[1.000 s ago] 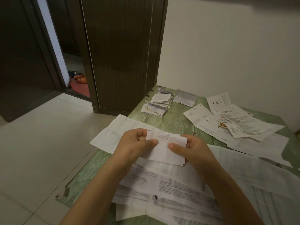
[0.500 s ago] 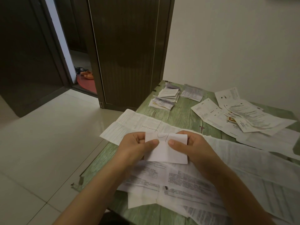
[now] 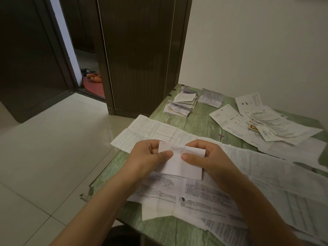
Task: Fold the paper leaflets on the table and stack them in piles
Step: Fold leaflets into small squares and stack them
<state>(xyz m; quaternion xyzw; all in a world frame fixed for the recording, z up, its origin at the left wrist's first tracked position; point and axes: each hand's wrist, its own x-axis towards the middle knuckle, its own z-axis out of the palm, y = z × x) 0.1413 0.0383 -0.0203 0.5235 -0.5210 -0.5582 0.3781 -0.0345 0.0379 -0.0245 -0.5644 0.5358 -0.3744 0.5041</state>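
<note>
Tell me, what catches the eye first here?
The left hand and right hand pinch a small folded leaflet above the green table, centre frame. Unfolded sheets spread beneath and rightward; piles of folded leaflets sit at the far corner beside a dark door.

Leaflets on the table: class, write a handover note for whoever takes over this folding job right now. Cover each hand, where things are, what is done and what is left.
Left hand and right hand both pinch one folded leaflet over the table, thumbs on top.
Done: piles of folded leaflets sit at the far left corner.
Left: finish this leaflet and add it to a pile, then fold the flat sheets under the hands and the loose sheets at the far right.
</note>
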